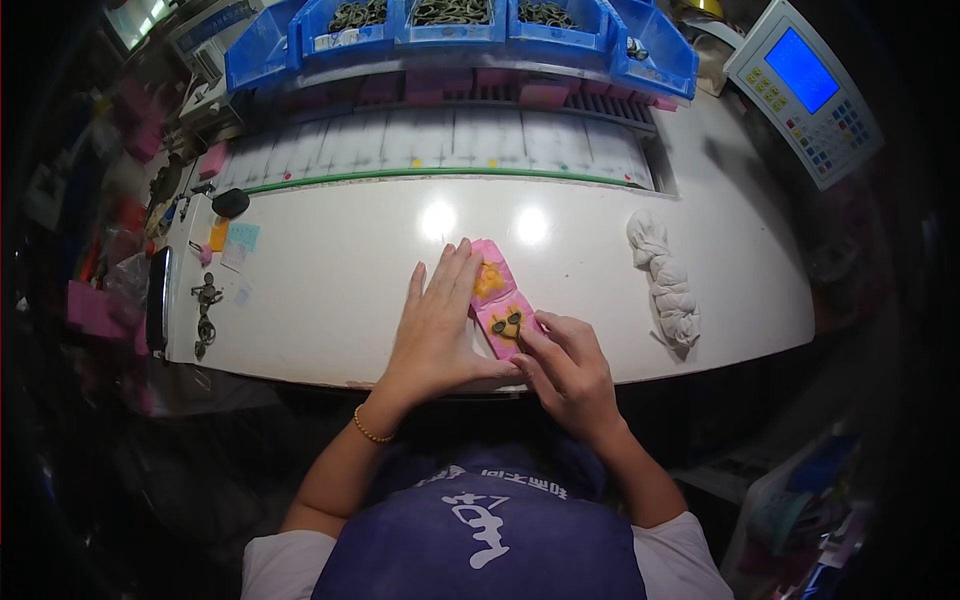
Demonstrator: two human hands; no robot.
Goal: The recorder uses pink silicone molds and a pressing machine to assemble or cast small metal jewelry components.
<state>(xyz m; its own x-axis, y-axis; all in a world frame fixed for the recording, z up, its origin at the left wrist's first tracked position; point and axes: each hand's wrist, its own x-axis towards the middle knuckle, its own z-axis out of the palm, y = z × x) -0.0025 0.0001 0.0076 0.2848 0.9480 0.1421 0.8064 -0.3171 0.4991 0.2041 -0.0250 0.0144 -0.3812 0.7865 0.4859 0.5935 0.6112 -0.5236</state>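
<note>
A pink hinged-looking block (493, 258) with two halves lies on the white table near its front edge, both halves stained yellow around shaped hollows. In the nearer half sits a dark metal piece (508, 324) with two rounded loops. My left hand (435, 315) rests flat along the block's left side, fingers stretched out, its thumb reaching across the near end. At the block's lower right, my right hand (570, 365) is closed, with fingertips on the lower part of the metal piece. Those fingertips partly hide the piece and the block's corner.
Blue bins (450, 35) of dark metal parts line the back above a lined white panel (400, 140). A twisted white cloth (664, 285) lies at right, below a keypad device with blue screen (803, 75). Metal parts (206, 300) and paper notes (241, 240) lie at left.
</note>
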